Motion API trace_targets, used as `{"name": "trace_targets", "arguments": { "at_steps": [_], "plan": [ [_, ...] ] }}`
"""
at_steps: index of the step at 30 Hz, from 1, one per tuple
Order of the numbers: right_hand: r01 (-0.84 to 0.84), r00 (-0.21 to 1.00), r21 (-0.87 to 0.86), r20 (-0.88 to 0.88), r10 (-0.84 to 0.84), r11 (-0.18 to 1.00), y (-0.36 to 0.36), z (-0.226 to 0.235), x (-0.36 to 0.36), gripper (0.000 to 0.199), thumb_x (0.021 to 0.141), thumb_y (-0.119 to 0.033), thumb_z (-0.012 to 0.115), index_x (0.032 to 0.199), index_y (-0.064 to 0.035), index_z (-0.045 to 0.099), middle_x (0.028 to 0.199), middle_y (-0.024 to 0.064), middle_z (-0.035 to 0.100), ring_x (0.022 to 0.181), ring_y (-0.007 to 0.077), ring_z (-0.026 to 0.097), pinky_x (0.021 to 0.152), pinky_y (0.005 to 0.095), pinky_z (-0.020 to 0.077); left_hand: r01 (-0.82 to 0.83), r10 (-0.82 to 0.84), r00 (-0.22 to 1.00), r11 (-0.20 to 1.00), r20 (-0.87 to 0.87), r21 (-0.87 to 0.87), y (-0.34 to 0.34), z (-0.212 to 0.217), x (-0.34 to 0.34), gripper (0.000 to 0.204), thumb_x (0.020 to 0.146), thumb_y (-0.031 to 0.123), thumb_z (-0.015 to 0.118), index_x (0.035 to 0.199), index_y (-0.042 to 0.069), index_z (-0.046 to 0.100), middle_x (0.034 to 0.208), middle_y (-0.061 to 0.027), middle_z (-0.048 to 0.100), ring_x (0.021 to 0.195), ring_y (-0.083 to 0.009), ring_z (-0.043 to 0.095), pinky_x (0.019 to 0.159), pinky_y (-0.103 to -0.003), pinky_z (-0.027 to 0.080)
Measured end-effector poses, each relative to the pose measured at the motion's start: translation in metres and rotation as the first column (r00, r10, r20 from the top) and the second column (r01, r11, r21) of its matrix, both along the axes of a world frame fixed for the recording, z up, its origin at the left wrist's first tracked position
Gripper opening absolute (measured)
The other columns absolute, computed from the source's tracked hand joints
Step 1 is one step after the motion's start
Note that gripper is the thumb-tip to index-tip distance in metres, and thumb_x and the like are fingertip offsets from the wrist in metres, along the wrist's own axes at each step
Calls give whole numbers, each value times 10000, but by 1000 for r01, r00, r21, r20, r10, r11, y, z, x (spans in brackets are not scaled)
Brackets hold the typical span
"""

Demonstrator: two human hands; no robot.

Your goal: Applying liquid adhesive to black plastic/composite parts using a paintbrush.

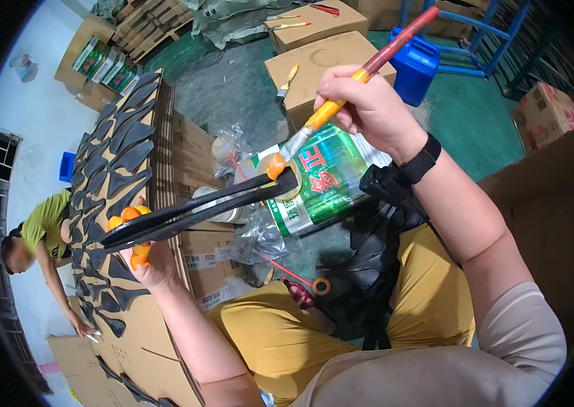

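My right hand [368,108] grips a paintbrush [331,108] with a red and yellow handle, slanting down to the left. The brush's orange-coloured tip touches, or nearly touches, the bent end of a long black strip [226,202]. This strip looks doubled over, and its far end rests in front of a green and white tin [327,176]. My left hand [151,254] is closed around the strip's other end, with orange covers on several fingertips; part of the fingers is hidden behind the strip. A black strap with a small device circles my right wrist.
At my left, a cardboard stack [165,149] carries many black curved pieces. A person in a green shirt [46,224] reaches over its far side. Ahead stand cardboard boxes [334,61] with brushes on top and a blue jerrycan [416,68]. A tape roll [321,287] lies near my foot.
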State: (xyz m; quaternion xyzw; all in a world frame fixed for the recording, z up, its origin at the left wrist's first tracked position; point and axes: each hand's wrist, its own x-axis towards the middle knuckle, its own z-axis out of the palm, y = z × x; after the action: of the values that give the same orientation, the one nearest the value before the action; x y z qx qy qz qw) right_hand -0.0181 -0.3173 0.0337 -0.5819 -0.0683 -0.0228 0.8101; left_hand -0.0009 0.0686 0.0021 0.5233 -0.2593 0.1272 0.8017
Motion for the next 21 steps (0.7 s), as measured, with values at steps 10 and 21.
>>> {"name": "trace_targets", "arguments": {
  "at_steps": [10, 21],
  "plan": [
    [103, 991, -338, -43, -125, 935, 12, -52, 38, 173, 804, -223, 590, 730, -67, 612, 627, -1, 554, 453, 57, 441, 416, 206, 334, -127, 117, 991, 977, 69, 170, 19, 2, -9, 337, 909, 255, 525, 1174, 49, 495, 1204, -154, 524, 1227, -324, 430, 1087, -470, 285],
    [13, 990, -781, 99, 102, 625, 49, -75, 63, 251, 717, -262, 703, 757, -28, 623, 761, 156, 624, 751, 304, 608, 709, 371, 471, -534, 188, 807, 636, 559, 557, -26, 29, -25, 170, 721, 183, 713, 797, 93, 591, 824, -43, 623, 853, -220, 596, 1080, -558, 187]
  ]
}}
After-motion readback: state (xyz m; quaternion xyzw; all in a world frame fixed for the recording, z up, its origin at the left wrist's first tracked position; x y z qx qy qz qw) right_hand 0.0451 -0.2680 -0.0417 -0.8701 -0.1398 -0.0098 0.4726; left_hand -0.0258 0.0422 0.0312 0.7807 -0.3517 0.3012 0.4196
